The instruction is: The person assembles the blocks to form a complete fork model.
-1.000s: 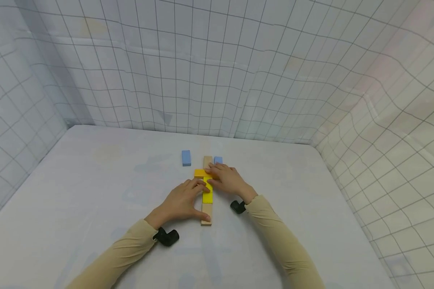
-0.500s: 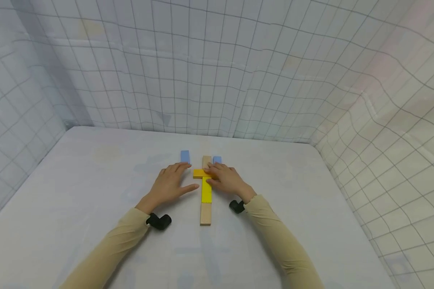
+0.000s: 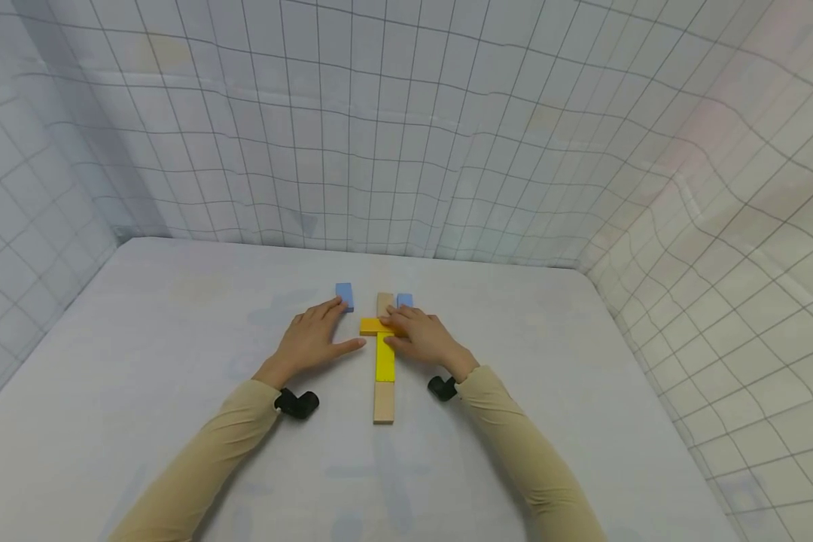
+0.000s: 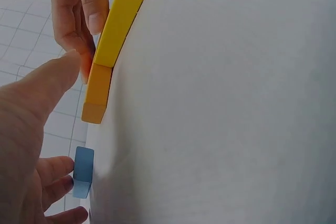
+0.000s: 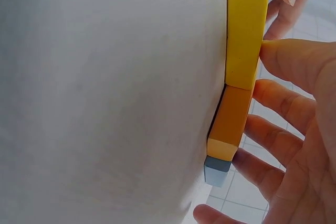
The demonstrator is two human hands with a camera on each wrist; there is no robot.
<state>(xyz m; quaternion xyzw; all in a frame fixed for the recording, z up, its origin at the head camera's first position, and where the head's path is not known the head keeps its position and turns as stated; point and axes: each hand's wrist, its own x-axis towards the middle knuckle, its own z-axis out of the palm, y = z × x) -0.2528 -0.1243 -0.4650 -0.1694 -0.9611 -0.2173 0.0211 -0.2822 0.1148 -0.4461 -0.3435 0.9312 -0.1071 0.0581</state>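
Observation:
A yellow block [image 3: 385, 358] lies in line between two bare wooden blocks, the near wooden block [image 3: 383, 403] and the far wooden block [image 3: 385, 302]. Across its far end lies an orange-yellow block [image 3: 370, 326]. My right hand [image 3: 425, 336] rests on that crosswise block with spread fingers, its thumb at the yellow block. My left hand [image 3: 309, 336] is left of the row, thumb apart from the fingers. Its fingertips reach the near end of the left blue block [image 3: 344, 295], apparently touching it. The right blue block [image 3: 405, 299] is partly hidden behind my right hand.
A white cloth covers the table [image 3: 515, 452]. Grid-patterned curtains [image 3: 379, 135] hang behind and at both sides. A black wrist camera [image 3: 298, 404] sits on the left wrist and another black wrist camera [image 3: 442, 388] on the right.
My left hand has left the yellow and near wooden blocks, moving left and away from me to the left blue block. My right hand has stayed at the crosswise block.

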